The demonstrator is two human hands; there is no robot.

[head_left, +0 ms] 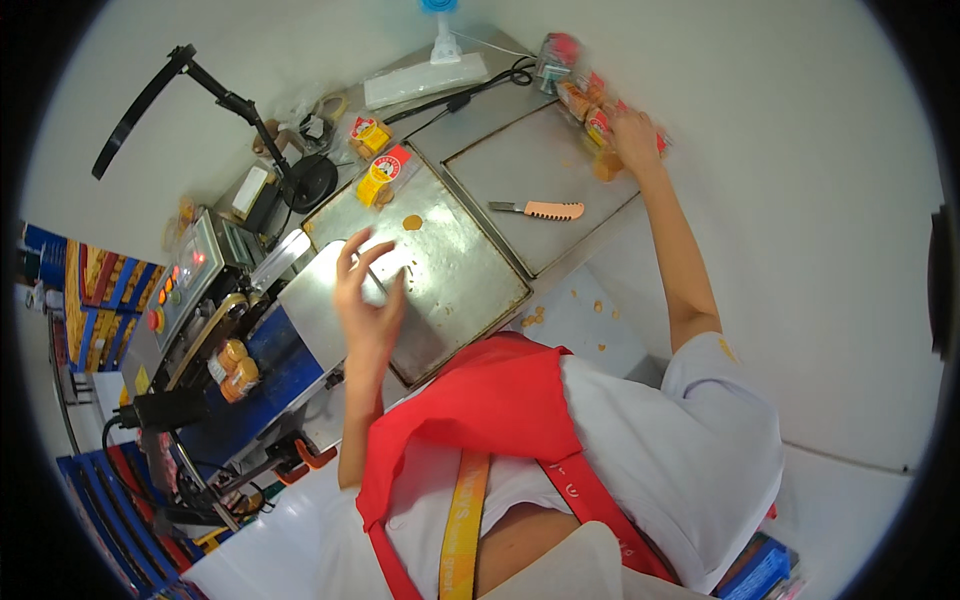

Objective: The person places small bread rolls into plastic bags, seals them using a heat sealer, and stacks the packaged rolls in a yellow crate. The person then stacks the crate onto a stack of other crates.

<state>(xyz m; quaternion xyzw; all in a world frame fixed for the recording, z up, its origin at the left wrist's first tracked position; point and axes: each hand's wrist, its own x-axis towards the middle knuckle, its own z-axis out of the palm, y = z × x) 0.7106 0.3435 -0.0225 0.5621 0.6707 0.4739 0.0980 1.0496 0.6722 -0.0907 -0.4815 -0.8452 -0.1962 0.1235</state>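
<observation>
Faces a table (480, 118) bearing 2 metal trays (455, 300). Hovers with left hand (368, 305), loosely curled, fingers apart, over the left tray's left edge. Reaches with right hand (632, 140) to wrapped packets (575, 100) along the right tray (500, 165)'s right edge; cannot tell whether gripping. Shows a knife (555, 210) mid-tray.

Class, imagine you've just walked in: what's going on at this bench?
A person's right hand is at the wrapped baked goods by the right tray, its grip unclear. The left hand is open above the left tray, apparently empty. A wrapped pack lies at that tray's far edge; an orange-handled knife rests on the right tray.
</observation>
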